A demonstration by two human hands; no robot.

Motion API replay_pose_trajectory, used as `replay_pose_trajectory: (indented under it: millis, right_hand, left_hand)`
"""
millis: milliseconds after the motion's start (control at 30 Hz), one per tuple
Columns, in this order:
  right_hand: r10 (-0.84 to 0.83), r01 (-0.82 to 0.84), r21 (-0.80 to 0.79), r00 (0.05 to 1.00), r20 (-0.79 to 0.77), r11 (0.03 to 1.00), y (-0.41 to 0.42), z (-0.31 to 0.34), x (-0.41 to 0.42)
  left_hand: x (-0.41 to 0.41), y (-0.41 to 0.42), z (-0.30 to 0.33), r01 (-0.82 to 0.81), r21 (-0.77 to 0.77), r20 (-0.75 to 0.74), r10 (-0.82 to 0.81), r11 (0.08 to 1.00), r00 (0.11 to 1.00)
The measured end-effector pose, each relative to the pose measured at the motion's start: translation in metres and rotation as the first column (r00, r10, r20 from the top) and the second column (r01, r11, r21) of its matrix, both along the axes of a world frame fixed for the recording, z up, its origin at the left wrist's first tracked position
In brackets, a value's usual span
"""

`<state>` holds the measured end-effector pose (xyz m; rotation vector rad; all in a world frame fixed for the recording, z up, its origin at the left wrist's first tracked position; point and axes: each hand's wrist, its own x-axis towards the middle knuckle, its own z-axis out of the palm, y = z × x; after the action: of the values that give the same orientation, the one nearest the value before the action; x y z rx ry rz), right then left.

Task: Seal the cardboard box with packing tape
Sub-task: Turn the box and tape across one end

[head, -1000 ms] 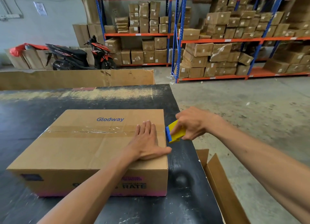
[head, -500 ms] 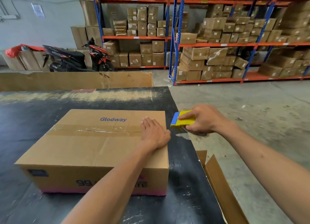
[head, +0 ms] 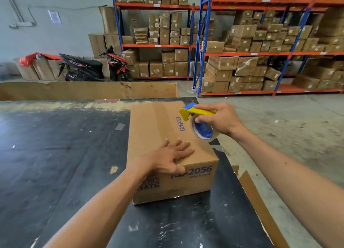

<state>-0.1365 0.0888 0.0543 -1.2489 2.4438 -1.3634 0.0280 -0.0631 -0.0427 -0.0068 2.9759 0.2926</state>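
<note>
The left hand (head: 170, 159) covers part of the print on the brown cardboard box (head: 167, 145), which sits on the black worktable (head: 65, 154) near its right edge. That hand lies flat, fingers spread, gripping nothing. The right hand (head: 217, 120) closes around a yellow-and-blue tape dispenser (head: 198, 121) (clear roll partly hidden) held over the box's right side.

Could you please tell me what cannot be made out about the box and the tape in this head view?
- Print on the brown cardboard box, near face: the left hand covers its start.
- Centre seam tape: its near end lies under that hand.
- Yellow and blue tape dispenser: the right hand hides its handle; the clear tape roll hides any contact with the box.
</note>
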Motion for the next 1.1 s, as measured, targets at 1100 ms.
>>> replay_pose_trajectory:
  millis: [1100]
  right_hand:
    - [0.035,-0.306,-0.363,0.805,-0.592,0.88,0.076,-0.004,0.123]
  left_hand:
    - [0.107,-0.004,0.065,-0.087,0.841,0.297,0.321,-0.534,0.899]
